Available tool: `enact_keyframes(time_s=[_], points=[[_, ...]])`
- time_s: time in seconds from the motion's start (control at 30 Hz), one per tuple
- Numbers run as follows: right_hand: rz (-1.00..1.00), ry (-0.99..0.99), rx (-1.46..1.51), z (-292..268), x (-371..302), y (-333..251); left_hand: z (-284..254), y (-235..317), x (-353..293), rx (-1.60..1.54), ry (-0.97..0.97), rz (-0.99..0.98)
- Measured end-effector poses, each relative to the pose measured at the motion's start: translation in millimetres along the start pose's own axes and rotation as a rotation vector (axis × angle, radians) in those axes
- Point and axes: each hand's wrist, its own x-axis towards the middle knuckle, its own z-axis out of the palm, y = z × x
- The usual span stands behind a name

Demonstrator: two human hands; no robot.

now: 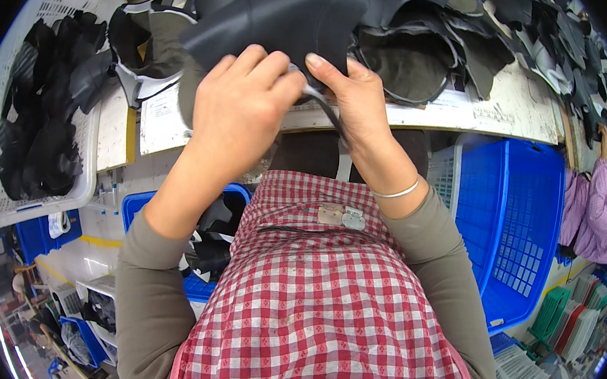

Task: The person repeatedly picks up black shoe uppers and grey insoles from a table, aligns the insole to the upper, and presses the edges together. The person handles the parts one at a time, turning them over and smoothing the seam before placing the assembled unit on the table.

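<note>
A large, smooth black leather-like piece [275, 21] rises over the near edge of the worktable, in front of me. My left hand [242, 101] is closed on its lower edge, the fingers curled over so that the fingertips are hidden. Close by on the right, my right hand [358, 100] pinches the same edge, thumb up along the black surface. Between the two hands a narrow dark edge with a pale border [319, 97] hangs down toward my right wrist.
More black cut pieces with grey linings [408, 61] lie across the white worktable [520, 107]. At left stands a white basket [83, 192] of black pieces. Blue crates [479, 205] are below right, another [132, 210] below left. A co-worker's purple checked sleeve [599, 194] shows far right.
</note>
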Motion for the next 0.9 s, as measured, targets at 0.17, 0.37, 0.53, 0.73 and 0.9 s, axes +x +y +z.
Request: enact_keyframes(time_s=[0.17,0.37,0.53,0.73,0.9], points=[[0.027,-0.004,0.063,4,0,22,58,6,-47,-0.985,0.427,-0.910],[0.000,0.029,0.138,18,-8,27,115,32,-80,-2.382,0.574,-1.047],[-0.124,-0.054,-0.064,5,-10,10,93,33,-66,-2.409,0.487,-1.306],[-0.116,-0.104,-0.534,-12,-17,-18,60,-5,-91,-1.370,0.322,-0.836],[-0.427,-0.391,-1.089,-46,-43,-86,15,-65,-119,-0.986,-0.459,-0.727]])
